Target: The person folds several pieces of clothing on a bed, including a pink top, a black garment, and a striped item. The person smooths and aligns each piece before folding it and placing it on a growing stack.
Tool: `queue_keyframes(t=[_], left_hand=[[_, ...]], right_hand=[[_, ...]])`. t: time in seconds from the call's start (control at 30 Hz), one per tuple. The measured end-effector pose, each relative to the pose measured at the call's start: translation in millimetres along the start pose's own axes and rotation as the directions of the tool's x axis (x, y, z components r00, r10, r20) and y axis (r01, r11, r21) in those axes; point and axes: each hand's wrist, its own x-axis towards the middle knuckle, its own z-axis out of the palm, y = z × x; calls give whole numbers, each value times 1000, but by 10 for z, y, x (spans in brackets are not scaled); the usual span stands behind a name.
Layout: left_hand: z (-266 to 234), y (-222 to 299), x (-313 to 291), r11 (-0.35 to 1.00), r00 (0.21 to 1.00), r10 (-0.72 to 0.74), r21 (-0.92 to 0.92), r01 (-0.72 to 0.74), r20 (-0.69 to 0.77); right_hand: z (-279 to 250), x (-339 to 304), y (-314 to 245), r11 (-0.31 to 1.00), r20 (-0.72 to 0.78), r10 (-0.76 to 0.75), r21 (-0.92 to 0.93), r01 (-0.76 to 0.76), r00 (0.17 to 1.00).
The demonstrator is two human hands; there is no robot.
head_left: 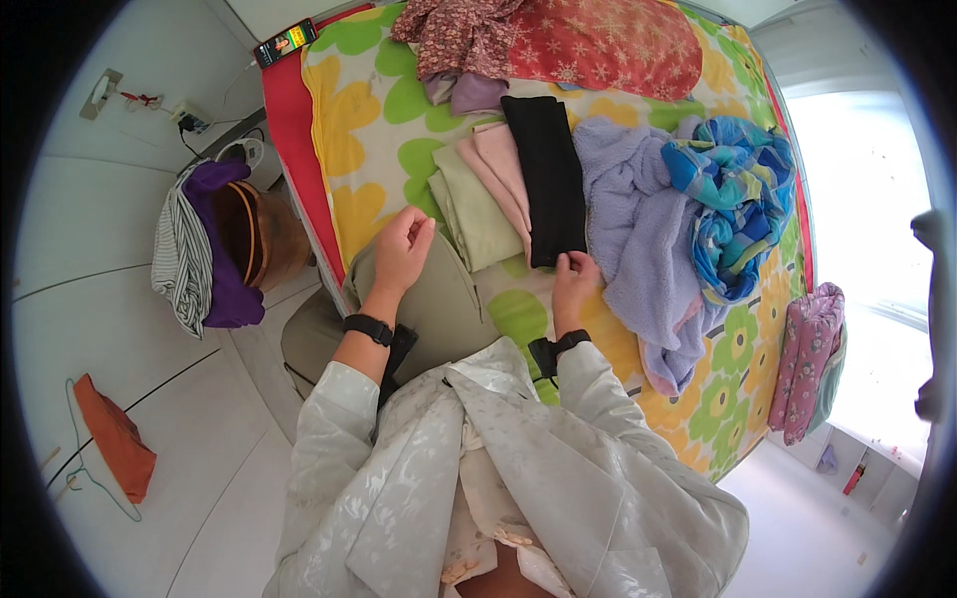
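Note:
A folded black garment (546, 179) lies lengthwise on the bed, on the right of a short row of folded cloths. My right hand (576, 283) is at its near end, with curled fingertips pinching the lower right corner. My left hand (402, 247) is curled into a loose fist above my bent knee, with nothing visible in it. Left of the black garment lie a folded pink cloth (496, 164) and a folded pale green cloth (471, 214), partly overlapping. A fluffy lavender garment (638, 229) lies crumpled just right of the black one.
A bundled blue patterned cloth (743, 199) rests on the lavender garment. Farther back are a red snowflake-print cloth (608, 45) and a dark floral garment (454, 40). A phone (286, 42) stands at the far left corner. Clothes hang over a brown basket (284, 239) beside the bed.

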Motion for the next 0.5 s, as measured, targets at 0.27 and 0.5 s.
queue_keyframes(t=[0.27,0.5], left_hand=[[-8,29,-25,1000,1000,0,23,0,-10],[-12,-15,-36,999,999,17,51,-16,-33]], right_hand=[[248,256,146,383,398,662,548,-743,635],[-263,462,13,358,289,619,724,-590,730]])
